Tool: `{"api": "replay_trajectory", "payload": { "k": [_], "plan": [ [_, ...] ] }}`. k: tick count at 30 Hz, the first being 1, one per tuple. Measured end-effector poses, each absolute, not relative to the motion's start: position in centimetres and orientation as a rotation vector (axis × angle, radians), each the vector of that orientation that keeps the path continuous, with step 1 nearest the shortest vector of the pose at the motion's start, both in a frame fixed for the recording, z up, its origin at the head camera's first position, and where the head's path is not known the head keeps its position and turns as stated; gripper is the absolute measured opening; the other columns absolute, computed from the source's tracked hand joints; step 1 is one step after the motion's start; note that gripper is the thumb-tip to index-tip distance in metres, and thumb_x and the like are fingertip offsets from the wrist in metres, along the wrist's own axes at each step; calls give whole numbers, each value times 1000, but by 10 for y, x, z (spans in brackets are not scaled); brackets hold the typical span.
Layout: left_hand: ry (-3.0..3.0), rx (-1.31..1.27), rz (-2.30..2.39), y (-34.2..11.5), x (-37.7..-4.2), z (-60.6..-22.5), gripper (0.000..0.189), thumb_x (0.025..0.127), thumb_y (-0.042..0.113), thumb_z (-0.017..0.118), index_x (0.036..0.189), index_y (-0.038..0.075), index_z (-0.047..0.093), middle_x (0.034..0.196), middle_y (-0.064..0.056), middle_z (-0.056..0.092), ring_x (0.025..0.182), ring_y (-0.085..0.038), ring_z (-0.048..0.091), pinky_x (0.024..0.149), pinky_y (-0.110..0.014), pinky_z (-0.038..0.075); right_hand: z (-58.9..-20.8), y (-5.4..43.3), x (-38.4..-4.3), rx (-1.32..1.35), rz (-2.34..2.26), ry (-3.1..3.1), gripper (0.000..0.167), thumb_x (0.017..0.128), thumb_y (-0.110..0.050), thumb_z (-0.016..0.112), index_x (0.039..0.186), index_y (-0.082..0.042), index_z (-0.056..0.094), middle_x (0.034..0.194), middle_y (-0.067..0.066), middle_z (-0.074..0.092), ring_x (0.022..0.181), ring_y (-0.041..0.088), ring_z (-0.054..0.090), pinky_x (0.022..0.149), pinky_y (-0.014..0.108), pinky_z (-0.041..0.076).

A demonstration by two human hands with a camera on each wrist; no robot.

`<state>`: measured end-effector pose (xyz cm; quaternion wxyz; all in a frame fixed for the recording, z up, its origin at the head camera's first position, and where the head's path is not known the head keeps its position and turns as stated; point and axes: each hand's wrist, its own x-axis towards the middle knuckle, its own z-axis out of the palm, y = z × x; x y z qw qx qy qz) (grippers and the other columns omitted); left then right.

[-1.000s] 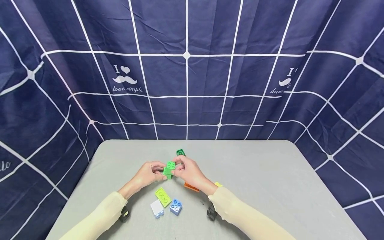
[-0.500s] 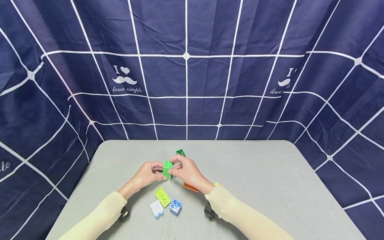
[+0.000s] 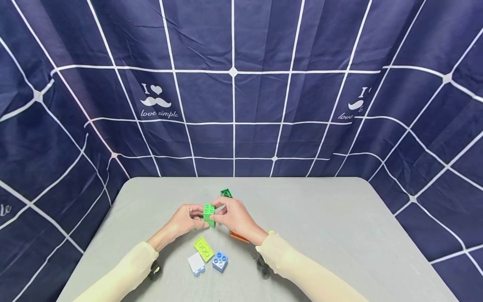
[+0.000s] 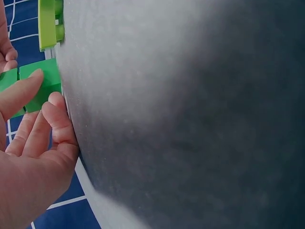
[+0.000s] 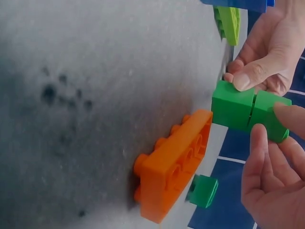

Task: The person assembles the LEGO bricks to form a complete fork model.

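Two green toy building bricks stand one on top of the other near the table's middle. My left hand (image 3: 183,221) pinches the lower brick (image 5: 231,106) between thumb and fingers, low by the table. From the other side my right hand (image 3: 235,216) pinches the upper brick (image 3: 209,209), whose studs face up in the head view. A thin dark seam shows between the two bricks in the right wrist view. Just beyond the right hand lies a dark green brick (image 3: 226,193). Under the right wrist an orange brick (image 5: 174,164) rests studs down, partly hidden in the head view.
Nearer on the grey table (image 3: 320,222) lie a lime brick (image 3: 204,249) with its underside up, a white and light blue piece (image 3: 196,263) and a blue brick (image 3: 220,261). Something yellow (image 3: 271,232) peeks out by the right sleeve. A dark blue curtain (image 3: 264,105) surrounds the table.
My right hand has shifted slightly left with the upper green brick, which went from sitting offset to lining up over the lower one. The left hand has stayed nearly still.
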<state>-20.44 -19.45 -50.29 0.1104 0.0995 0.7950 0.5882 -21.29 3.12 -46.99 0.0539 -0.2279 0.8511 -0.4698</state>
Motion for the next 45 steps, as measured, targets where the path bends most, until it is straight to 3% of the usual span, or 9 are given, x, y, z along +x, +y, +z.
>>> {"api": "replay_trajectory", "payload": {
  "k": [9, 20, 24, 31, 39, 45],
  "plan": [
    [2342, 269, 1714, -197, -203, -505, 34, 85, 2, 89, 117, -2, 79, 104, -6, 79, 81, -13, 63, 66, -23, 51, -462, 29, -213, -727, -1378, 2593, 29, 92, -8, 89, 119, -9, 80, 110, -1, 77, 77, 9, 68, 65, 26, 56],
    [2346, 308, 1718, -207, -202, -502, 39, 89, 4, 88, 125, -4, 75, 104, -8, 77, 88, -18, 68, 68, -24, 54, -467, 21, -212, -719, -1374, 2630, 33, 91, -9, 90, 122, -10, 79, 119, 3, 78, 77, 5, 66, 69, 27, 57],
    [2321, 324, 1752, -205, -201, -503, 39, 91, 4, 87, 127, -5, 74, 108, -10, 78, 88, -20, 70, 67, -25, 55, -469, 24, -213, -716, -1372, 2635, 32, 90, -9, 91, 120, -10, 80, 116, 3, 78, 73, 5, 65, 66, 27, 56],
    [2332, 309, 1762, -199, -200, -505, 37, 90, 3, 89, 124, -5, 76, 98, -11, 78, 84, -17, 70, 61, -23, 49, -472, 32, -214, -696, -1381, 2617, 30, 89, -11, 92, 117, -13, 82, 110, 0, 78, 65, 7, 62, 59, 26, 53],
    [2354, 305, 1756, -198, -201, -504, 37, 89, 4, 90, 123, -4, 77, 97, -10, 78, 79, -15, 68, 58, -23, 48, -473, 34, -215, -700, -1431, 2605, 30, 89, -12, 92, 117, -13, 82, 110, -1, 78, 67, 8, 62, 61, 27, 53],
    [2332, 272, 1768, -197, -201, -503, 39, 89, 5, 90, 125, -4, 77, 102, -11, 79, 83, -18, 71, 62, -25, 52, -473, 34, -214, -635, -1501, 2542, 31, 88, -10, 92, 118, -10, 81, 110, -1, 78, 73, 9, 67, 62, 26, 54]
  ]
}}
